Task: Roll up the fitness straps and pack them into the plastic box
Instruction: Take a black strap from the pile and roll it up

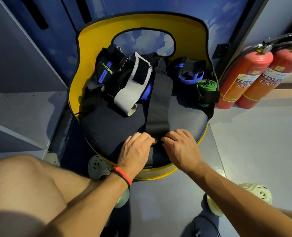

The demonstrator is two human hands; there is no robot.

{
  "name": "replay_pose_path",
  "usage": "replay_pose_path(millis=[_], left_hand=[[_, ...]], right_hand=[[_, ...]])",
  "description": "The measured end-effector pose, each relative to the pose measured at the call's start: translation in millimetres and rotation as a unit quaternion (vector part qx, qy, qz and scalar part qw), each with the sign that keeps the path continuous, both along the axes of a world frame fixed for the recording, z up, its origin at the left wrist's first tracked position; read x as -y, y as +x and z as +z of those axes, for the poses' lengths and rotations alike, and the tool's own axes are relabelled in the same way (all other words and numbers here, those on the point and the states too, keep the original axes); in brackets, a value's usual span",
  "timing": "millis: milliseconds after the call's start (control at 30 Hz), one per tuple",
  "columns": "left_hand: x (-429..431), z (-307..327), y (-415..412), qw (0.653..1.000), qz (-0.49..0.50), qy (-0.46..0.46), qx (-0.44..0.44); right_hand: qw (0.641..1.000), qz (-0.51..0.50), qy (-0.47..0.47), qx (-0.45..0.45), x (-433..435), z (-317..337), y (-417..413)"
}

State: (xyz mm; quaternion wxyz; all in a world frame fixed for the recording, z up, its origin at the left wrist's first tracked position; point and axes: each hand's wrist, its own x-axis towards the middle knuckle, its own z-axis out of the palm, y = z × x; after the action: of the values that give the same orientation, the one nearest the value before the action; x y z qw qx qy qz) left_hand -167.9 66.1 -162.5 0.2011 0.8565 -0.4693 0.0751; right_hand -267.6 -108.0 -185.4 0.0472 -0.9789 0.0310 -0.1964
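A long black strap [159, 98] lies flat down the middle of the dark seat [112, 124] of a yellow chair. Its near end is under my fingers. My left hand [135, 147] and my right hand [181, 147] sit side by side on that end, fingers curled over it and gripping it. Behind it lie a white strap with a black patch [133, 86], a black wrap with blue stripes and green lettering [106, 71], a blue and black wrap [190, 71] and a rolled green strap [207, 91]. No plastic box is in view.
The chair's yellow backrest [83, 53] curves round the pile. Two red fire extinguishers [254, 74] stand on the floor at the right. My knee [30, 185] is at the lower left and pale clogs [254, 194] are on the grey floor.
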Motion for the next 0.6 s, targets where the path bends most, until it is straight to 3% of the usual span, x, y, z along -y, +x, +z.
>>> replay_pose_path(millis=[167, 433, 600], left_hand=[[-8.8, -0.2, 5.5, 0.998, -0.008, -0.002, -0.070], [-2.7, -0.1, 2.2, 0.998, -0.011, -0.011, -0.054], [-1.1, 11.3, 1.1, 0.988, 0.028, 0.001, -0.150]], right_hand=[[1.000, -0.007, 0.010, -0.016, -3.9, 3.9, -0.6], [0.999, -0.023, 0.039, -0.029, -9.4, 2.7, -15.2], [0.993, -0.047, 0.096, -0.046, -9.9, -1.0, -16.1]])
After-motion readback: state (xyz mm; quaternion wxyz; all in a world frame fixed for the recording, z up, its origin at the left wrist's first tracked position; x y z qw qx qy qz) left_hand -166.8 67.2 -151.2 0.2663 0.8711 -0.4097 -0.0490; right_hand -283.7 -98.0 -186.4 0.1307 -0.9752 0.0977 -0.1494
